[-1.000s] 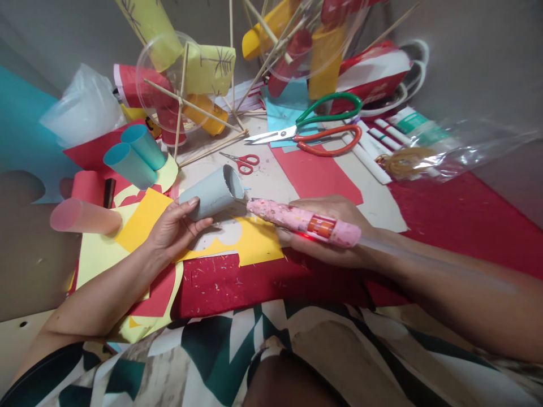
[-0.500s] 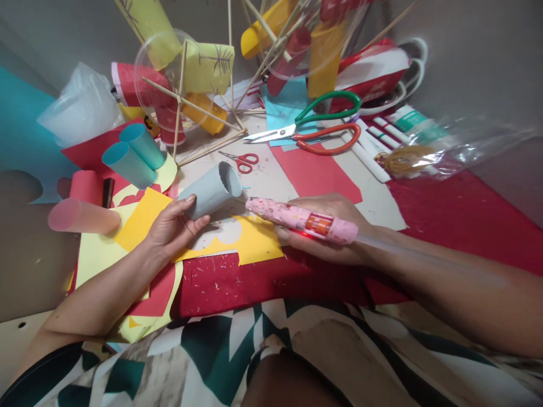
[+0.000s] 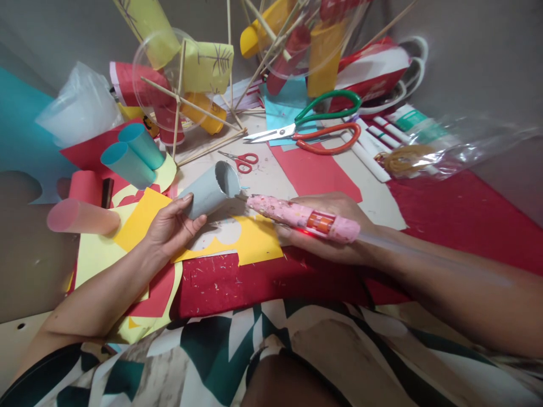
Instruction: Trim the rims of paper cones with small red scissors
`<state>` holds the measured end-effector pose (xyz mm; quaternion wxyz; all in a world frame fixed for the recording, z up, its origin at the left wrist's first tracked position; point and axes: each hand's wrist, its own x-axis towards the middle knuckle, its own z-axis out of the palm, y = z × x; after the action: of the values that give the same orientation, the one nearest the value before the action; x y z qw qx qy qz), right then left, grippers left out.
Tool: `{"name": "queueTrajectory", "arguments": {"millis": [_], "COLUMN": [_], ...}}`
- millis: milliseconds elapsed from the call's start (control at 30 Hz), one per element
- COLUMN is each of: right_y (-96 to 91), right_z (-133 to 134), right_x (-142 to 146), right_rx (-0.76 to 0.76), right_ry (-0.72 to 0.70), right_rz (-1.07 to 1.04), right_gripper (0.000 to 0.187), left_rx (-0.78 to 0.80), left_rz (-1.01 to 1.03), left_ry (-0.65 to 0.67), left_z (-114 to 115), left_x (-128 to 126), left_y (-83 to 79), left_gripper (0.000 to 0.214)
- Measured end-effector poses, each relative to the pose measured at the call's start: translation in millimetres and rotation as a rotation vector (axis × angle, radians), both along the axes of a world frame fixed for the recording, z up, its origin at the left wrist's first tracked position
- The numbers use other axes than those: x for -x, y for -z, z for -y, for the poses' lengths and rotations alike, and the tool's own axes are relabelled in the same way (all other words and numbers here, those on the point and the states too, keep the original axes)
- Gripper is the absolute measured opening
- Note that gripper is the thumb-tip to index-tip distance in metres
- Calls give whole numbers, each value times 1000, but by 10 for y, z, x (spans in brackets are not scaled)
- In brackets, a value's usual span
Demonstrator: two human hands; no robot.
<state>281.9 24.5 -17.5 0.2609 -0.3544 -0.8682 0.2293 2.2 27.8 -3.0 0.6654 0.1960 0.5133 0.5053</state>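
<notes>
My left hand (image 3: 176, 223) is closed around the lower end of a grey paper tube (image 3: 207, 192), which tilts with its open end up and to the right. In my right hand (image 3: 322, 226) is a pink hot glue gun (image 3: 292, 215) with a clear glue stick trailing from its back over the forearm. The gun's dark nozzle points left, at the lower rim of the tube; whether it touches cannot be told. Part of the right hand's fingers is hidden behind the gun, and a red light glows beneath it. Yellow cut paper (image 3: 261, 243) lies below the tube.
Small red scissors (image 3: 244, 163) and large scissors (image 3: 292, 133) lie beyond the tube. Teal tubes (image 3: 129, 164) and a pink tube (image 3: 80, 216) stand at the left. Stick frames with plastic discs (image 3: 178, 99) rise at the back. Markers (image 3: 369, 152) and a plastic bag (image 3: 445, 147) lie right.
The grey tube and my left hand have shifted very slightly left. The glue gun keeps nearly the same place, its nozzle now showing more clearly at the tube's rim.
</notes>
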Motion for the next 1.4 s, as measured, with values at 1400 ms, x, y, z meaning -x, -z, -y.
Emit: {"name": "queueTrajectory", "arguments": {"millis": [1400], "right_y": [49], "right_z": [-13], "right_x": [108], "right_rx": [-229], "right_ry": [-79], "right_rz": [-209], "right_gripper": [28], "left_rx": [18], "left_rz": [127], "left_ry": [11], "left_z": [18], "left_x": [13], "left_y": [45], "left_gripper": [8]}}
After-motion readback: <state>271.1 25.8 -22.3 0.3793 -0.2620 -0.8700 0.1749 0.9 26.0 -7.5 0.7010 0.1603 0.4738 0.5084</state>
